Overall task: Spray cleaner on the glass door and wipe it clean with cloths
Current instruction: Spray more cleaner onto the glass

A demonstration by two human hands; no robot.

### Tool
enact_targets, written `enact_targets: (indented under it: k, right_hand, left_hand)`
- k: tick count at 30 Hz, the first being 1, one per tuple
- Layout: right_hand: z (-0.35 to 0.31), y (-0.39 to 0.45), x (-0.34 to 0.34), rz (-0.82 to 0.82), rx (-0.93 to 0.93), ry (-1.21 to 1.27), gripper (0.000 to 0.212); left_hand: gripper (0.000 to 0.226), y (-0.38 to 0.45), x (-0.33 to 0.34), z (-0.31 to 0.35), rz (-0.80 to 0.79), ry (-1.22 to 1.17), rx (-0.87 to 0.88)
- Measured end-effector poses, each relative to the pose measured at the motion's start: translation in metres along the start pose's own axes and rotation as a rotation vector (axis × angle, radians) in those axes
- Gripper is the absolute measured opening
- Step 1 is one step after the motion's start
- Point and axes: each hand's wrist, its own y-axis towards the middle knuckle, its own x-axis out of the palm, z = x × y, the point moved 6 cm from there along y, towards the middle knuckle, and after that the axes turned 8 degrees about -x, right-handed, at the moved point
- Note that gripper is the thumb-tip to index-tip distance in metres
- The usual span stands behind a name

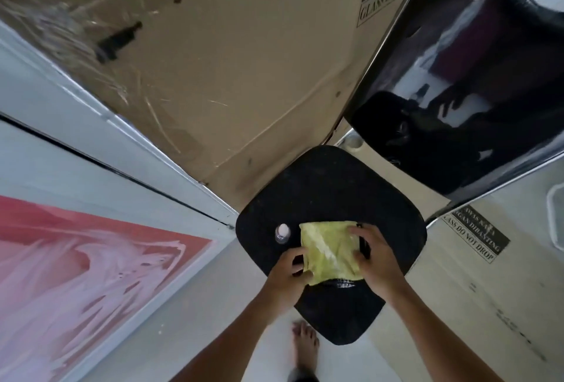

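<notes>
Pale grey floor (195, 305) runs under everything, seen from above through a wide, distorting lens. On the left a white-framed glass door (76, 275) slants across the view, its pane showing red behind streaks of whitish smear. Leaning behind the work spot is a large tan cardboard sheet (229, 76) wrapped partly in clear plastic film, with a dark printed label reading "GLASS DO NOT" at its upper right. A second cardboard panel (476, 275) on the right carries a similar label ending "DO NOT DROP". Above it sits a glossy black curved object (488, 76) that reflects the room.

At the centre stands a black rounded-square stool seat (329, 186). On it lies a yellow-green folded cleaning cloth (331, 249), crumpled, with pale creases, roughly square. The left hand (288, 268) pinches the cloth's lower left edge with curled fingers. The right hand (374, 259) rests on the cloth's right side, fingers bent over its edge and gripping it. Just left of the cloth, on the same seat, stands a small clear bottle with a white cap (282, 232), upright and apart from both hands. A bare foot (305, 348) shows on the floor below the seat.
</notes>
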Motion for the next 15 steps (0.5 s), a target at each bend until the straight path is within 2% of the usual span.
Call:
enact_targets:
  k: [3,5,6,8,11,13,15]
  right_hand:
    - [0.009,0.01,0.016,-0.133,0.066,-0.099,0.05]
    - [0.007,0.011,0.024,-0.185,0.112,-0.375,0.048]
    - [0.002,0.011,0.027,-0.171,0.113,-0.517,0.047]
    - [-0.014,0.013,0.032,-0.094,0.064,-0.599,0.047]
    - [-0.035,0.021,0.04,-0.023,-0.04,-0.575,0.051]
    - [-0.045,0.028,0.045,-0.006,-0.08,-0.537,0.048]
    - [-0.055,0.034,0.047,-0.017,-0.086,-0.51,0.045]
  left_hand:
    - [0.023,0.009,-0.022,-0.011,0.165,0.065,-0.027]
    - [0.015,0.012,-0.043,-0.016,0.364,0.104,-0.015]
    - [0.021,0.013,-0.052,-0.016,0.449,0.091,-0.004]
    - [0.043,0.016,-0.065,-0.011,0.542,0.087,0.039]
    - [0.075,0.031,-0.071,0.006,0.494,0.192,0.136]
    - [0.074,0.039,-0.07,0.016,0.452,0.263,0.203]
    - [0.06,0.046,-0.068,0.023,0.437,0.323,0.245]
